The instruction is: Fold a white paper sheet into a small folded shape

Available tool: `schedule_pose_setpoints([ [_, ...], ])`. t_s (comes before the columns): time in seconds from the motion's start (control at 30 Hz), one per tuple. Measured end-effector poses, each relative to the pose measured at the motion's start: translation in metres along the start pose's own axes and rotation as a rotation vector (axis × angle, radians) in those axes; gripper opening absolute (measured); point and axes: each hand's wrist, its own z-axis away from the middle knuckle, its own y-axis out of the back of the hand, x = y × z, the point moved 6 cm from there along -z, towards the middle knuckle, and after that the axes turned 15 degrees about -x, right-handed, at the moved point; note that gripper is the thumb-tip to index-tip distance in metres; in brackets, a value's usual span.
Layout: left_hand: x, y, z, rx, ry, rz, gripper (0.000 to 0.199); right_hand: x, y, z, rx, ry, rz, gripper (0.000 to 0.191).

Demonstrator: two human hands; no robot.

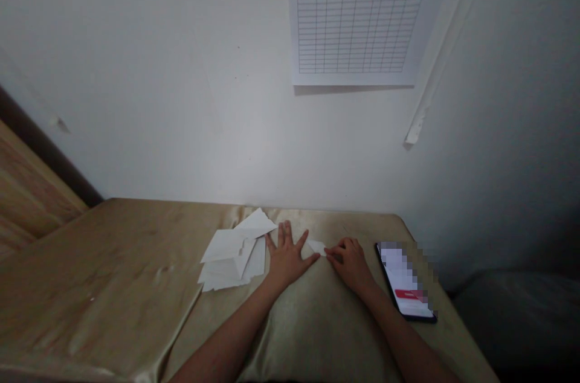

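My left hand lies with its fingers spread on the cloth-covered surface, beside the right edge of a loose pile of white paper sheets. Its thumb reaches toward a small folded piece of white paper; whether it touches the paper I cannot tell. On the other side, my right hand pinches the right end of that small paper between thumb and fingers. Part of the paper is hidden by the fingertips.
A phone with a lit screen lies right of my right forearm. Shiny gold-brown cloth covers the table, wrinkled at the left. A printed table sheet hangs on the white wall behind. Wooden furniture stands at the left.
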Motion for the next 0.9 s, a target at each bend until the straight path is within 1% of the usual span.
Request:
schedule_pose_setpoints([
  [0.2,-0.002,-0.006,-0.004,0.000,0.013,-0.056,0.084,0.000,-0.001,0.000,0.003,0.012,-0.004,0.018],
  [0.33,-0.004,-0.009,-0.005,0.027,0.032,-0.066,0.088,0.003,-0.002,-0.001,0.003,0.011,-0.026,0.018],
  [0.47,0.002,-0.005,-0.001,0.079,-0.043,-0.032,0.086,0.008,-0.005,-0.005,-0.001,0.004,-0.037,0.018],
  [0.57,0.014,-0.002,0.005,0.090,-0.143,-0.010,0.077,0.010,-0.006,-0.007,0.000,-0.002,-0.041,0.018],
  [0.67,0.028,-0.004,0.012,0.067,-0.252,0.000,0.067,0.009,-0.006,-0.007,0.008,-0.015,-0.042,0.016],
  [0.77,0.031,-0.007,0.015,0.046,-0.247,0.015,0.066,0.008,-0.005,-0.006,0.021,-0.029,-0.034,0.015],
  [0.9,0.030,-0.010,0.013,0.025,-0.210,0.026,0.071,0.008,-0.005,-0.007,0.011,-0.044,-0.016,0.015],
])
